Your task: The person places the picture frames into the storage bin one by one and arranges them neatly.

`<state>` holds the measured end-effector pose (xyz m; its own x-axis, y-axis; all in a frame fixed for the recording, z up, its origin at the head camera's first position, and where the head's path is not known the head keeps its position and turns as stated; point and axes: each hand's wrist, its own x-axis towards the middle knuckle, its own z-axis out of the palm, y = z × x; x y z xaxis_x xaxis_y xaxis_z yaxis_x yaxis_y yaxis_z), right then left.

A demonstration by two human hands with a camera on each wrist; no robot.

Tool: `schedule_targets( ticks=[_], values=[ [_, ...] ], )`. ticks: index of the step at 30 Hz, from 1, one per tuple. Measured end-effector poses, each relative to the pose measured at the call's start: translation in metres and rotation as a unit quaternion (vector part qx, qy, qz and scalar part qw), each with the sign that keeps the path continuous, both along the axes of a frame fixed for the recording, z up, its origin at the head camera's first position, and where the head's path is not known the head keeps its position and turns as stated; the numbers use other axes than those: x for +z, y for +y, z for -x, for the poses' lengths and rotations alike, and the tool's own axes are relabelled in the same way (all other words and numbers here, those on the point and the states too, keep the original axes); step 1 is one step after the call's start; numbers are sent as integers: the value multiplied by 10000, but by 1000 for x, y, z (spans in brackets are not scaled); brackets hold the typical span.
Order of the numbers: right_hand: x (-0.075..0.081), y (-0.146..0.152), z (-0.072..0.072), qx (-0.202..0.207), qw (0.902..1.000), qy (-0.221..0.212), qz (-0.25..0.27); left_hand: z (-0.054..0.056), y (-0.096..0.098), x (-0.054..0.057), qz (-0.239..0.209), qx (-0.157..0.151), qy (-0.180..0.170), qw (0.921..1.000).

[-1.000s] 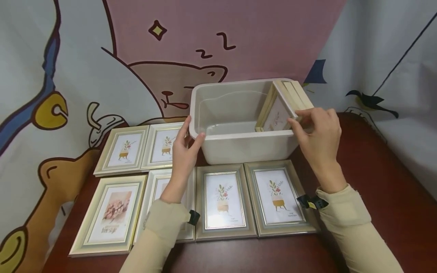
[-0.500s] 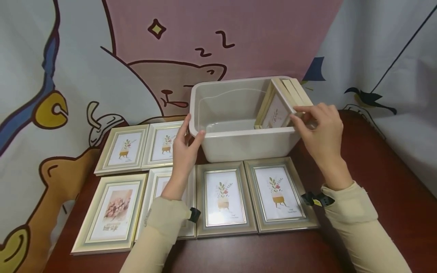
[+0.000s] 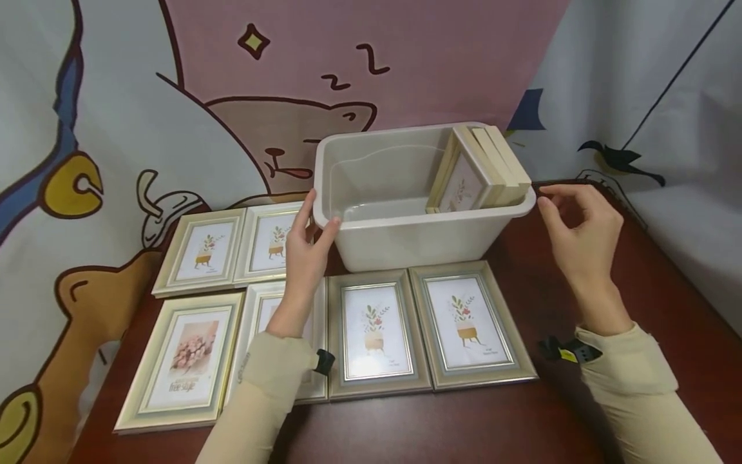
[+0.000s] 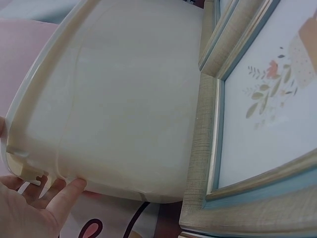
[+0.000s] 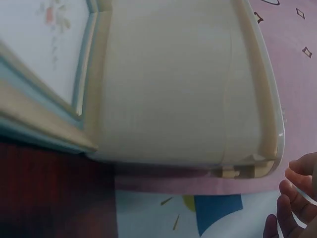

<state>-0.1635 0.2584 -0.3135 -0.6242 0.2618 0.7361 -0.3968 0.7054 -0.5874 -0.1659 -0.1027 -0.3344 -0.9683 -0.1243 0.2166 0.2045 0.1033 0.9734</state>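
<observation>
In the head view, a pale grey plastic storage bin [image 3: 411,241] stands at the back of the table. My left hand [image 3: 306,254] holds its left corner, thumb over the rim and fingers against the outer side; the left wrist view shows the fingers [image 4: 63,198] under the rim. Several picture frames [image 3: 464,183] stand on edge at the bin's right end, the nearest one facing left and leaning. Just off the bin's right corner, my right hand [image 3: 588,238] is bent loosely, thumb and index finger close together, with nothing held.
Two beige-gold frames [image 3: 379,335] with plant prints lie before the bin. More frames lie to the left, including a cream one [image 3: 180,364] with a flower photo and a partly covered white one. A cartoon cloth [image 3: 278,142] hangs behind the dark red table [image 3: 464,425].
My right hand has let go of the frame in the bin and moved right, clear of the rim. My left hand stays on the bin's left corner.
</observation>
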Motion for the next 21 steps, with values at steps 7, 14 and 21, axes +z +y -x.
schedule_targets(
  ticks=[7, 14, 21],
  values=[
    [-12, 16, -5, -147, 9985, -439, 292, 2, -1, 2, -20, -32, 49, 10000],
    [-25, 25, -7, -43, 9897, -1324, 551, 2, -2, 1, 18, 35, 69, 10000],
    [-39, 32, -11, 206, 9739, -2207, 489, 3, -1, -1, 13, 22, 139, 9999]
  ],
)
